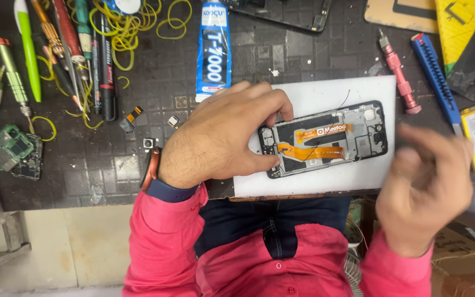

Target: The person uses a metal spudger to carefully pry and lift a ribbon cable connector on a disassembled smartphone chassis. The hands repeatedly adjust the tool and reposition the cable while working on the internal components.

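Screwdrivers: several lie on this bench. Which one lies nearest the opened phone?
The pink screwdriver, lying just off the upper right corner of the white mat under the opened phone. The green-handled ones lie far off at the bench's left edge.

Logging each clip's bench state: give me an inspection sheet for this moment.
Surface: dark mat with a white pad.
Job's things: opened phone flat on the pad, orange ribbon showing.
Clutter: glue tube, screwdrivers, blue knife, rubber bands, circuit board.
Grippers: left hand fingers on the phone's end; right hand raised, blurred, apparently empty.
Cables: thin wire on the pad.
Surroundings: cardboard box.
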